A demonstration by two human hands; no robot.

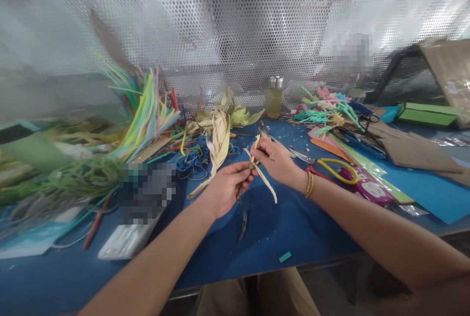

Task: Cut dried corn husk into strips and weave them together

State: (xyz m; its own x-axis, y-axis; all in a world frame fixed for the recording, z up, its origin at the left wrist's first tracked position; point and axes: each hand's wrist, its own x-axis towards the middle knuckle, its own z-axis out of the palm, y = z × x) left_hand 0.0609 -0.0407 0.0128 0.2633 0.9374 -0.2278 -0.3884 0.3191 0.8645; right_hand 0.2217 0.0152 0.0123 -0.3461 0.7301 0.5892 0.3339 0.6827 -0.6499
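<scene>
Over the blue table, my left hand (235, 184) and my right hand (273, 159) meet around a pale strip of corn husk (267, 184). Thumb and fingers of my left hand pinch a dark, dry stem-like piece at its base, and a dark leafy end (243, 225) hangs below. My right hand grips the upper part of the husk strip; one loose end droops between the hands. Just left of them lies a larger bundle of dried corn husk (219, 140). Scissors with yellow handles (338, 169) rest beside my right wrist.
Blue string (193, 162), green yarn (88, 176) and colourful pipe cleaners (143, 115) crowd the left. A glass bottle (274, 98) stands by the perforated metal screen (249, 37). Coloured paper (414, 184) and cardboard (411, 145) lie right. A small teal block (285, 257) sits near the front edge.
</scene>
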